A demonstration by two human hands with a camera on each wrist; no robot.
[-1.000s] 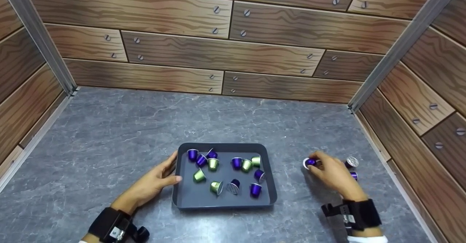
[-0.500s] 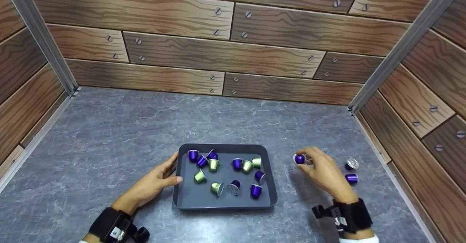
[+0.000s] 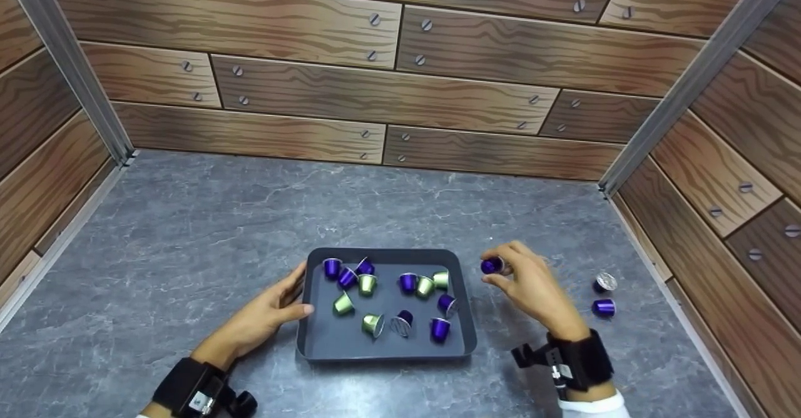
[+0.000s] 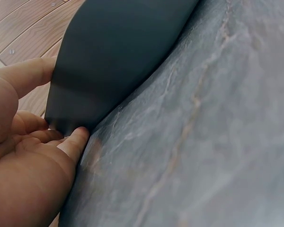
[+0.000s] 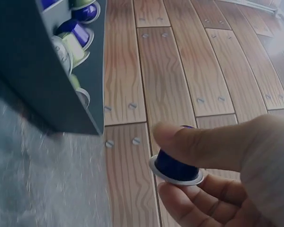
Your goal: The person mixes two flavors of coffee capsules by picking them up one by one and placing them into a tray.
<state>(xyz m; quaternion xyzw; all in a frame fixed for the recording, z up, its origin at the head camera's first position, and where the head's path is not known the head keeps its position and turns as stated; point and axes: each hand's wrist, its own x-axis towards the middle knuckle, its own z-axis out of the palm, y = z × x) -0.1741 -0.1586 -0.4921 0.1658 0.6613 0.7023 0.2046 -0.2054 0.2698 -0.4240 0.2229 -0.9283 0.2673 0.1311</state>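
A dark grey tray (image 3: 335, 344) holds several purple and light green coffee capsules, some on their sides. My left hand (image 3: 266, 313) grips its left wall, thumb over the rim and fingers along the outside. In the left wrist view, fingertips (image 4: 78, 137) lie low against the outer wall. Just right of the tray, my right hand (image 3: 532, 285) pinches a purple coffee capsule (image 3: 491, 266) between thumb and fingers. The right wrist view shows this capsule (image 5: 176, 166) with its silver rim downward, partly covered by the thumb.
Two more capsules lie on the grey marbled table at the right: a dark one (image 3: 605, 282) with its silver lid up and a purple one (image 3: 604, 308) on its side. Wood-patterned walls (image 3: 300, 86) enclose the table at the back and sides.
My right hand has moved left with the purple capsule, away from the two capsules at the right and up to the tray's right side. The left hand has stayed on the tray.
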